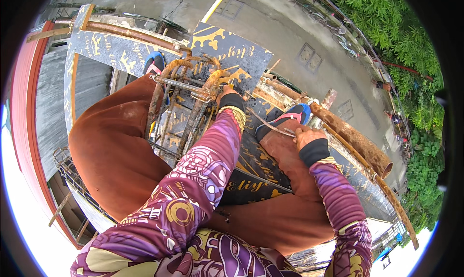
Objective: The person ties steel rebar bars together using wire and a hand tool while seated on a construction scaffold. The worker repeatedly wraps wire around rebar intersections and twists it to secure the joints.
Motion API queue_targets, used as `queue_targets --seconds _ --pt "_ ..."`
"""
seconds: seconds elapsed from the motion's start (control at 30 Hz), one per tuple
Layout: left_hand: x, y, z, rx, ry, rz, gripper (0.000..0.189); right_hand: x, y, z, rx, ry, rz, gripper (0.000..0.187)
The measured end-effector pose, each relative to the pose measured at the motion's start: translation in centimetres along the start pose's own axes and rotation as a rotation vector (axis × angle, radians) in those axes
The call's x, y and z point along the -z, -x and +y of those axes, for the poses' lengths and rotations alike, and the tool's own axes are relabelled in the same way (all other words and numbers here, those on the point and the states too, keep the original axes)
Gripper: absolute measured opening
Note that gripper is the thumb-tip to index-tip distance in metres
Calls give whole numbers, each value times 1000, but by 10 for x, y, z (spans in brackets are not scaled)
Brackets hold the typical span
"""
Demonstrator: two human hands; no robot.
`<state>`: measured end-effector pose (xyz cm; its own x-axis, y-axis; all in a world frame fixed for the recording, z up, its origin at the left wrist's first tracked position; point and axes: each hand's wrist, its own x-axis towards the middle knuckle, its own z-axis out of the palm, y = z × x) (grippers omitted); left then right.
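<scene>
My right hand [310, 137] grips one end of a thin bent metal rod [270, 124], which reaches across above my shoe towards the rebar. Beside the upright rebar cage [197, 99], my left hand [229, 92] reaches in among the bars. A small yellow piece shows at its fingers, which are partly hidden, so its grasp is unclear. The cage has rusty bars with hooked tops [177, 63] and a ribbed steel stirrup [181, 85] around them. Thin wire [207, 92] wraps the stirrup at a bar.
Dark printed formwork boards [232, 56] lie around the cage. Rusty scaffold pipes [351, 139] run along the outer edge, with a wet concrete street [275, 34] far below. My feet stand either side of the cage, in blue-edged shoes [302, 114]. A red-edged roof [32, 95] lies left.
</scene>
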<state>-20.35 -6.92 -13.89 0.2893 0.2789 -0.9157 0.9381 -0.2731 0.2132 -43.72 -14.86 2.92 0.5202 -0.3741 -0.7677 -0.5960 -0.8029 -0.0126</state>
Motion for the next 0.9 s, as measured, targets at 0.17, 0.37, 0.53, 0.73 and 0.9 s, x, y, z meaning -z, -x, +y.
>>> queue_targets --seconds 0.17,0.37,0.53,0.73,0.9 --pt "3 -2 -3 108 320 -14 38 1 -12 23 114 -227 -312 52" --pt "7 -19 -13 139 464 -126 33 -13 -8 31 -105 -137 -401 45" --pt "5 -32 -26 104 592 -223 31 -25 -9 20 -318 -102 -69 37" --pt "14 -49 -38 68 588 -361 37 -32 -22 27 -382 -311 -329 34" --pt "19 -39 -34 109 654 -488 42 -23 -18 55 -319 -1007 -697 47"
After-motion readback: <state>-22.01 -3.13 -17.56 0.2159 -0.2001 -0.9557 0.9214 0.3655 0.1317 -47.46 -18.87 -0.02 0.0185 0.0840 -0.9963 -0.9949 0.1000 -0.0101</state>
